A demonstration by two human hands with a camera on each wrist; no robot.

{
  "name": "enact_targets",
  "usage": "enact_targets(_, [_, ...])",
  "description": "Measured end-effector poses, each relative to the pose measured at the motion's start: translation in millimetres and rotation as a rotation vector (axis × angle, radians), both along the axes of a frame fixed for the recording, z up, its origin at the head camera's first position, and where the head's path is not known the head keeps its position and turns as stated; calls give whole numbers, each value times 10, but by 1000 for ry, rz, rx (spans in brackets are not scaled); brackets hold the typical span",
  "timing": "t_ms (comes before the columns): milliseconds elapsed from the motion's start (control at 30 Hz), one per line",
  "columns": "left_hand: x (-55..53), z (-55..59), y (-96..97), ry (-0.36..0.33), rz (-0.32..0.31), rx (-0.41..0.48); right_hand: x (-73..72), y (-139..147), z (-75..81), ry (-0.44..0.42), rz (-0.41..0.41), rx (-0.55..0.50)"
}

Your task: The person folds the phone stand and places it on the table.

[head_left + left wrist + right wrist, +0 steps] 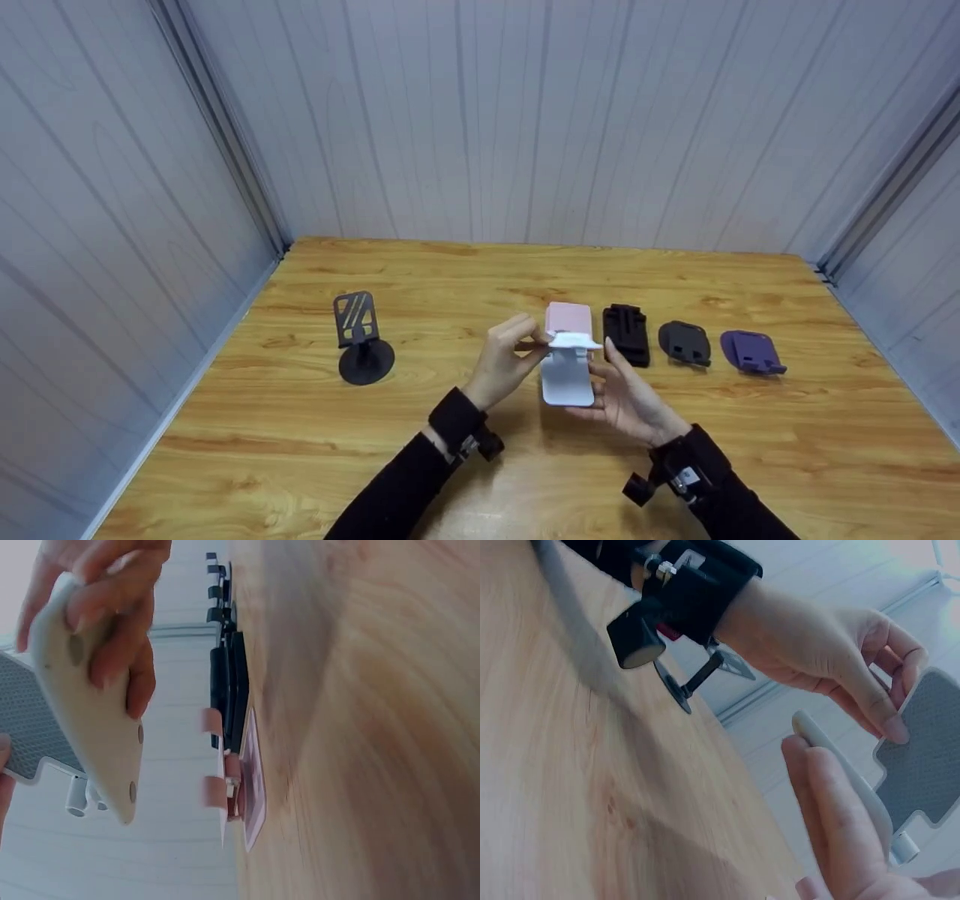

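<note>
A white folding phone stand [568, 379] is held up between both hands in the head view. My left hand [504, 361] pinches its upper plate at the left edge; in the right wrist view thumb and fingers close on that plate's grey textured pad [930, 757]. With fingers along its side and underside, my right hand [628, 399] grips the stand's base [97, 712], which shows small grey feet in the left wrist view. The plate is tilted away from the base at the hinge. Just behind, a pink phone stand [568, 315] lies on the table.
To the right of the pink stand sit a black folded stand [626, 334], a dark grey stand [686, 343] and a purple one [754, 351]. A black stand with a round base [365, 363] stands upright at the left. Panelled walls [480, 127] enclose the wooden table [300, 450].
</note>
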State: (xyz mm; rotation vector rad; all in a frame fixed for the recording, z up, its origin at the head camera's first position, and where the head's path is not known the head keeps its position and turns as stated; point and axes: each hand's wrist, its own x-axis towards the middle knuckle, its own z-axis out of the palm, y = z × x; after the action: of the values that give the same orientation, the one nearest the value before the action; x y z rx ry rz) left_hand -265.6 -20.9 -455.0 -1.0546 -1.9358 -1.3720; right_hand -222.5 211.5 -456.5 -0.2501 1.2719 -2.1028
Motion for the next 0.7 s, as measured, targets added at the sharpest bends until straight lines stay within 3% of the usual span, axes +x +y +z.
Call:
enact_targets(433, [-22, -68, -4, -47, -37, -38, 2, 90, -1, 32, 8, -107])
enact_targets(533, [-33, -33, -21, -136, -79, -27, 5, 108, 0, 56, 6, -134])
enact_targets(700, [-21, 43, -38, -397, -114, -5, -26, 140, -22, 46, 5, -187])
